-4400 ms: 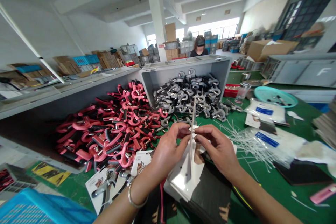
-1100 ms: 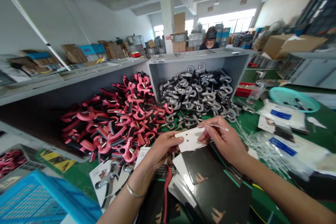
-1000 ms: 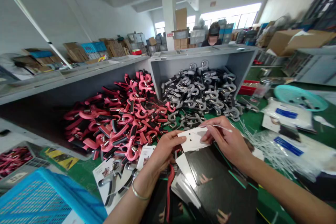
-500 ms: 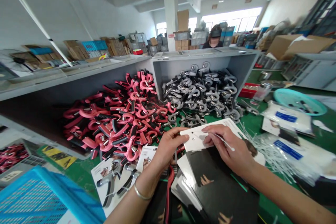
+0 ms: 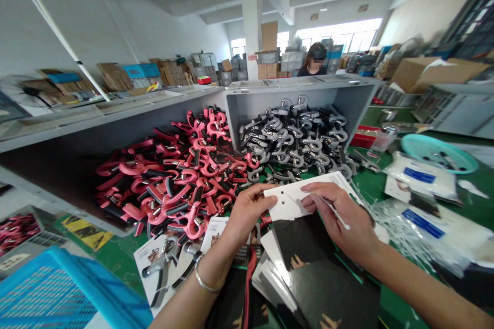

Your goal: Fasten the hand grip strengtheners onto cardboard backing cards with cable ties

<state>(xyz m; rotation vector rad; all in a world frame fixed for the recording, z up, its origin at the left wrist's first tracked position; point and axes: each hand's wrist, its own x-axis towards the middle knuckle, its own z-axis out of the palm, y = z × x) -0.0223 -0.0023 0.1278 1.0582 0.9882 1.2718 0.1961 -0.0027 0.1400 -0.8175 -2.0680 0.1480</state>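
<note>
My left hand (image 5: 250,212) pinches the left end of a white-topped card (image 5: 287,203) that has two small holes. Between the closed fingers of my right hand (image 5: 341,216) is a thin white cable tie (image 5: 335,211), over the same card. Beneath my hands lie more black cards (image 5: 328,282), overlapping. A red-handled hand grip (image 5: 249,288) is next to my left wrist. Grey hand grips (image 5: 159,272) rest on white cards at the lower left.
Two grey crates lie tipped, with red grips (image 5: 185,169) and grey grips (image 5: 293,133). A blue basket (image 5: 57,288) is lower left. Loose cable ties (image 5: 401,221), plastic bags (image 5: 428,175) and a turquoise tray (image 5: 417,143) are at right. A person (image 5: 314,59) is behind.
The view has shifted slightly. My right hand and the cable tie have moved a little to the right and down, and more of the card's white part shows. The person behind has turned their head.
</note>
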